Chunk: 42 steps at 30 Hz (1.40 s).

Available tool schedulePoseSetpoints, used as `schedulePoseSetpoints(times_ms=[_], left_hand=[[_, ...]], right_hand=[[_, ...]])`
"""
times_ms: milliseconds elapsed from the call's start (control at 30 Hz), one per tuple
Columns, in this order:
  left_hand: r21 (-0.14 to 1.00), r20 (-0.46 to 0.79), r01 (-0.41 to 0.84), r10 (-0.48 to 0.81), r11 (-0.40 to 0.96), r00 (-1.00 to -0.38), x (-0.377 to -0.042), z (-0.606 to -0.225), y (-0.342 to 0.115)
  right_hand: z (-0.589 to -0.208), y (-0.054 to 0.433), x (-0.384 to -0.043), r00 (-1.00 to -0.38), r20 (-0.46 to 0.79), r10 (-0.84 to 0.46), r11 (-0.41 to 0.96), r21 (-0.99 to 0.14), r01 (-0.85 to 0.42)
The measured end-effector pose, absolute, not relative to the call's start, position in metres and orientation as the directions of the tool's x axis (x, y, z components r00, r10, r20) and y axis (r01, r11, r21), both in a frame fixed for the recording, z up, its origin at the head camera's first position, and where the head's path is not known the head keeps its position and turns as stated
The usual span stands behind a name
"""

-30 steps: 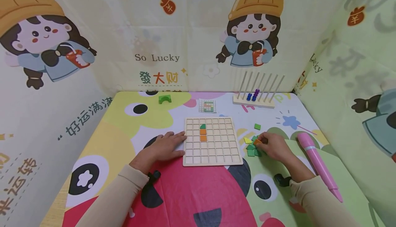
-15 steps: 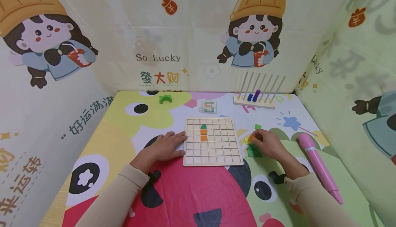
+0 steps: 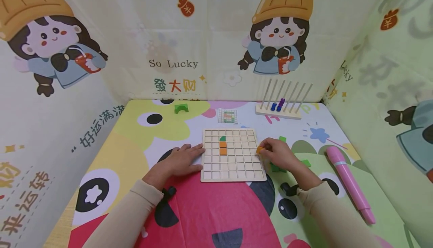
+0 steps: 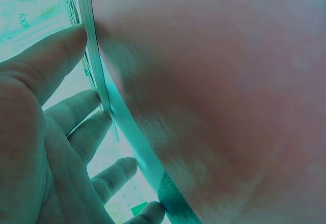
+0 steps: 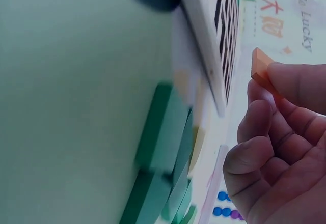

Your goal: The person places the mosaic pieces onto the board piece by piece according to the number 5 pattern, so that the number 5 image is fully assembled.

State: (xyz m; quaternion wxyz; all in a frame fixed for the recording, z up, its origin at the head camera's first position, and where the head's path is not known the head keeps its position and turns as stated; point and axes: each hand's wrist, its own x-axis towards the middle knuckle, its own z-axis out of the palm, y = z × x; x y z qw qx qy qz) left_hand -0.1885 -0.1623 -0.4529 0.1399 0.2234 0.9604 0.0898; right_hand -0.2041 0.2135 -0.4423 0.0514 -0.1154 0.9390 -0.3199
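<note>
My right hand [image 3: 279,153] pinches a small orange tile [image 5: 262,70] between thumb and fingers, at the right edge of the wooden grid board [image 3: 241,165]. My left hand [image 3: 179,160] lies with fingers spread, its fingertips [image 4: 84,35] against the board's left edge. Set in the board's cells are a green quarter-round tile [image 3: 222,138] and two orange square tiles [image 3: 223,151] in a column below it. Several green tiles [image 5: 163,132] lie in a pile under and beside my right hand, which partly hides them.
Behind the board lies a printed pattern card [image 3: 227,116]. A pegged bead rack [image 3: 279,111] stands back right, a green arch block [image 3: 181,108] back left. A pink pen-shaped stick [image 3: 352,184] lies to the right. Cartoon-printed cloth walls [image 3: 216,34] enclose the table.
My right hand has lifted the orange tile from the pile and carried it left to the board's right edge. The left hand has stayed in place.
</note>
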Motion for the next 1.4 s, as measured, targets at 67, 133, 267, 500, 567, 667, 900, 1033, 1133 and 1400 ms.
schedulePoseSetpoints(times_ms=[67,133,267,500,567,667,900,1033,1133,1400], left_hand=[[0.235,-0.227,0.405,0.455,0.884,-0.861,-0.188,-0.453,-0.163],[0.234,-0.23,0.404,0.454,0.885,-0.861,-0.188,-0.453,-0.162],[0.231,-0.229,0.406,0.455,0.884,-0.861,-0.187,-0.451,-0.162],[0.228,-0.243,0.402,0.451,0.887,-0.858,-0.187,-0.451,-0.161],[0.224,-0.245,0.403,0.452,0.887,-0.858,-0.187,-0.452,-0.161],[0.22,-0.244,0.403,0.45,0.888,-0.859,-0.188,-0.453,-0.161],[0.233,-0.235,0.403,0.453,0.885,-0.86,-0.188,-0.452,-0.162],[0.237,-0.231,0.415,0.465,0.879,-0.854,-0.187,-0.45,-0.162],[0.237,-0.226,0.42,0.47,0.876,-0.853,-0.187,-0.449,-0.162],[0.231,-0.225,0.417,0.465,0.879,-0.856,-0.188,-0.451,-0.162]], right_hand=[[-0.442,0.207,-0.206,-0.964,-0.029,-0.263,0.763,-0.618,-0.19],[-0.441,0.201,-0.208,-0.959,-0.035,-0.283,0.76,-0.618,-0.202],[-0.439,0.191,-0.212,-0.947,-0.034,-0.319,0.752,-0.618,-0.231],[-0.442,0.176,-0.22,-0.919,-0.032,-0.393,0.735,-0.611,-0.293],[-0.442,0.171,-0.222,-0.912,-0.032,-0.409,0.728,-0.614,-0.305],[-0.443,0.165,-0.224,-0.901,-0.03,-0.432,0.719,-0.615,-0.324],[-0.439,0.147,-0.23,-0.882,-0.032,-0.471,0.714,-0.602,-0.359],[-0.438,0.138,-0.232,-0.881,-0.059,-0.469,0.725,-0.595,-0.346],[-0.439,0.134,-0.234,-0.882,-0.076,-0.465,0.734,-0.589,-0.337],[-0.441,0.128,-0.235,-0.879,-0.069,-0.471,0.729,-0.592,-0.345]])
